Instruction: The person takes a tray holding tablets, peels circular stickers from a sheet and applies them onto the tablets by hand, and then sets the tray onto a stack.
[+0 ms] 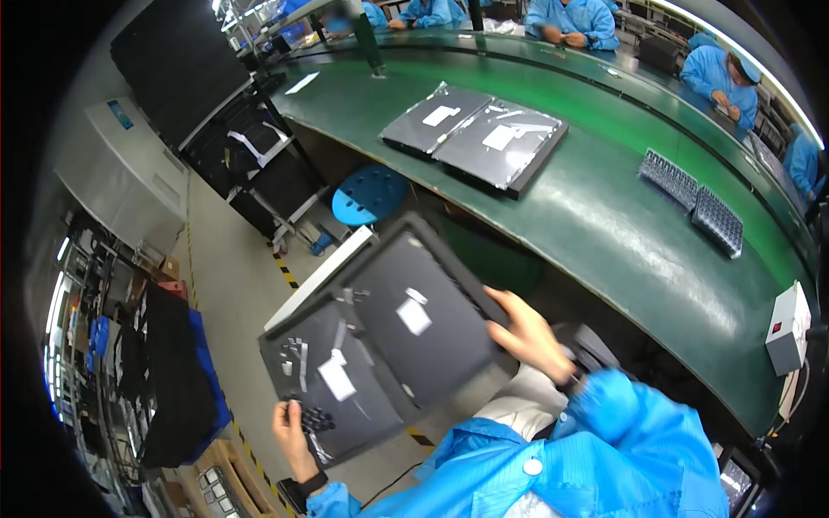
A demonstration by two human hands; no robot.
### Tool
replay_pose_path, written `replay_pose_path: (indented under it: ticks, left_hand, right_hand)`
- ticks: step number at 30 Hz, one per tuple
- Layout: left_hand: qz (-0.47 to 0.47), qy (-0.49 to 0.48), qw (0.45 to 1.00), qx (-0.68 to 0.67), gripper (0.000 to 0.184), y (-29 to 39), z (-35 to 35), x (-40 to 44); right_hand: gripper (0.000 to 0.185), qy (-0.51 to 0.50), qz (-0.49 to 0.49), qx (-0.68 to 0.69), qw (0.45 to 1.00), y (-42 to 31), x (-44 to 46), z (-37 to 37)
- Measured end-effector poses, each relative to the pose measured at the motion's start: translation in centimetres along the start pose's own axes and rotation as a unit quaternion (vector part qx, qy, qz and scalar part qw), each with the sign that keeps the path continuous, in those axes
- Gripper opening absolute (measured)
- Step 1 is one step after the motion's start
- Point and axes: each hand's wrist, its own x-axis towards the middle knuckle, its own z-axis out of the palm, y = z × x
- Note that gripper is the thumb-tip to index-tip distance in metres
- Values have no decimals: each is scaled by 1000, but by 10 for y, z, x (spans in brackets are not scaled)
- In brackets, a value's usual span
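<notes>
The left hand's (294, 439) grip pinches the left end of a black tray (451, 262), thumb on top. The right hand's (531, 337) grip holds the other end, near the low corner. The tray is between both hands, off the bench (604, 233). Its long side slants from low left to up right. The right hand is nearer the bench, where a second tray (537, 173) sits.

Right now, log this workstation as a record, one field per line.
Left hand: grips the left edge of the black tray
Right hand: grips its right edge
Tray contents: white rectangles and smaller pieces
Green bench: dark tray, two gridded pieces, pale box with red switch
Beside bench: blue stool
</notes>
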Motion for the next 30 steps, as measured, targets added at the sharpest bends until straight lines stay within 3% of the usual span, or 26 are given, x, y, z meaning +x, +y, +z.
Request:
replay_pose_path:
  ticks: [2, 4, 6, 8, 9, 11, 18, 19, 20, 22, 26, 28, 30]
  left_hand:
    - [13, 27, 998, 53, 21, -9, -23, 16]
    - [53, 55, 996, 48, 23, -20, -33, 34]
    - [32, 65, 997, 22, 21, -42, -41, 53]
    - [12, 7, 994, 112, 20, -63, -44, 67]
    - [-27, -4, 993, 115, 19, -59, -37, 60]
    - [-44, 27, 995, 91, 22, -72, -36, 55]
    - [-81, -30, 994, 66, 22, -61, -40, 55]
    - [-24, -14, 997, 77, 20, -62, -34, 53]
    - [-24, -33, 995, 94, 17, -71, -43, 59]
    - [-126, -44, 976, 173, 45, -23, -23, 39]
    - [-13, 20, 988, 156, 38, -31, -25, 39]
    - [105, 124, 948, 275, 35, -2, -10, 38]
    - [157, 123, 934, 297, 34, 37, 10, 37]
  right_hand:
    - [60, -19, -63, 35, 997, 29, 50, 51]
    - [58, -83, -49, -9, 995, 39, 87, 81]
    - [55, -66, -108, -111, 986, 56, 101, 104]
    - [52, -63, -98, -132, 984, 52, 98, 107]
    - [53, -70, -43, -107, 991, 52, 96, 109]
    - [52, -86, 32, -77, 993, 45, 91, 106]
    - [44, -52, 35, -145, 987, 42, 80, 108]
    - [45, -55, 54, -137, 988, 42, 79, 108]
    - [46, -58, 71, -129, 987, 44, 78, 108]
    - [48, -40, 77, -120, 989, 44, 75, 110]
    - [48, -91, 93, -51, 990, 54, 69, 101]
    - [53, -137, 114, -31, 983, 54, 56, 84]
    - [60, -132, 73, 13, 988, 57, 28, 59]
